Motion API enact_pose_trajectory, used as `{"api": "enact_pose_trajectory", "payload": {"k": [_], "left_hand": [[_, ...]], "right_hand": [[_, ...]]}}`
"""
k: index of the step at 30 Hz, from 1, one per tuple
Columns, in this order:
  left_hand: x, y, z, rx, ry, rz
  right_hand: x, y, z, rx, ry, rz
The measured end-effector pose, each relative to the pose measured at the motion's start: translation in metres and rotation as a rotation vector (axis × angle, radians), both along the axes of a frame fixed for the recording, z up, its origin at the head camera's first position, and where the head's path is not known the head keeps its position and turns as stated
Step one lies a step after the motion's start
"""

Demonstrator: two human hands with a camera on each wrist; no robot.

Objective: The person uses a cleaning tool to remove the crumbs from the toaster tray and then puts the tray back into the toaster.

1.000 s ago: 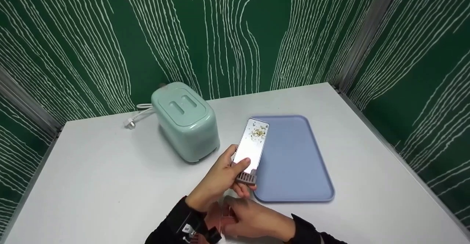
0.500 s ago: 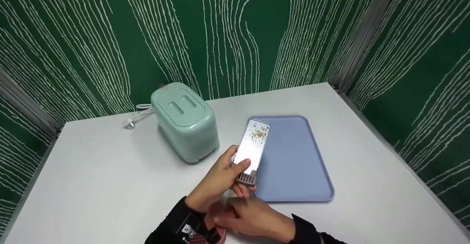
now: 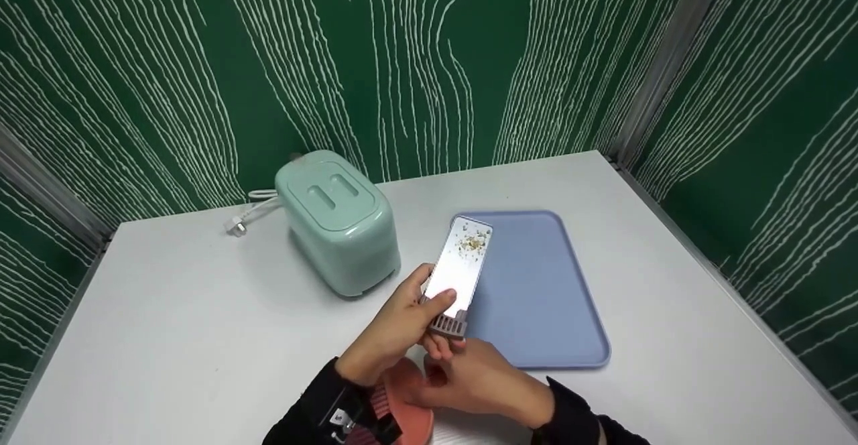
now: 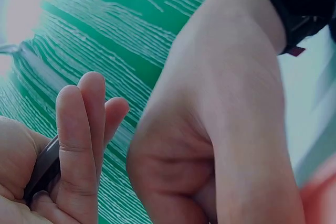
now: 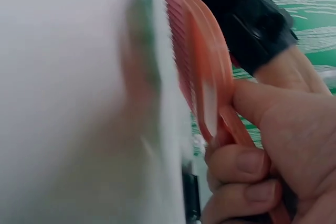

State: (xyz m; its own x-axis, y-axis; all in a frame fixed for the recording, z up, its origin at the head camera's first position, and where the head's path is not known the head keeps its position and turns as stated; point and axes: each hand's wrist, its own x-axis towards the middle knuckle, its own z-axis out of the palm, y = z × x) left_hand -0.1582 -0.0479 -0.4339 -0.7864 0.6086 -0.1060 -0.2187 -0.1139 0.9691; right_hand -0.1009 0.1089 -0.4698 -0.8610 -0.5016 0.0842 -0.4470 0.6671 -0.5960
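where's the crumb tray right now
In the head view, the crumb tray is near the centre, gripped in the left hand, partly overlapping the left side of the blue tray, right of the mint-green toaster.

the left hand [image 3: 402,318] grips a slim crumb-strewn plate [image 3: 456,274], the right hand [image 3: 469,381] a coral tool [image 3: 413,420]; a mint toaster [image 3: 348,237] stands at their eleven o'clock, a blue tray [image 3: 543,284] at two.

Coral brush [image 3: 414,423] partly behind the left sleeve [image 3: 310,410], its handle [image 5: 238,127] overhead masked by the right hand [image 3: 479,379]
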Motion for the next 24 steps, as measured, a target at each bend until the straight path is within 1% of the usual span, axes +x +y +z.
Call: {"api": "enact_pose_trajectory", "payload": {"k": [5, 8, 13, 18, 20, 24], "left_hand": [[-0.001, -0.002, 0.002, 0.014, 0.002, -0.014], [-0.002, -0.004, 0.003, 0.019, -0.002, -0.007], [-0.002, -0.006, 0.003, 0.007, 0.013, 0.003], [-0.002, -0.007, 0.004, -0.004, 0.03, 0.0], [-0.002, -0.008, 0.005, -0.003, 0.034, -0.006], [-0.002, -0.009, 0.007, -0.012, 0.053, -0.002]], "right_hand": [[-0.006, 0.014, 0.016, -0.004, -0.044, 0.024], [-0.011, 0.023, 0.026, 0.007, -0.096, 0.037], [-0.017, 0.037, 0.038, 0.035, -0.151, 0.033], [-0.024, 0.049, 0.045, 0.02, -0.136, 0.022], [-0.027, 0.054, 0.046, 0.021, -0.121, 0.005], [-0.034, 0.065, 0.047, 0.021, -0.128, -0.038]]}}
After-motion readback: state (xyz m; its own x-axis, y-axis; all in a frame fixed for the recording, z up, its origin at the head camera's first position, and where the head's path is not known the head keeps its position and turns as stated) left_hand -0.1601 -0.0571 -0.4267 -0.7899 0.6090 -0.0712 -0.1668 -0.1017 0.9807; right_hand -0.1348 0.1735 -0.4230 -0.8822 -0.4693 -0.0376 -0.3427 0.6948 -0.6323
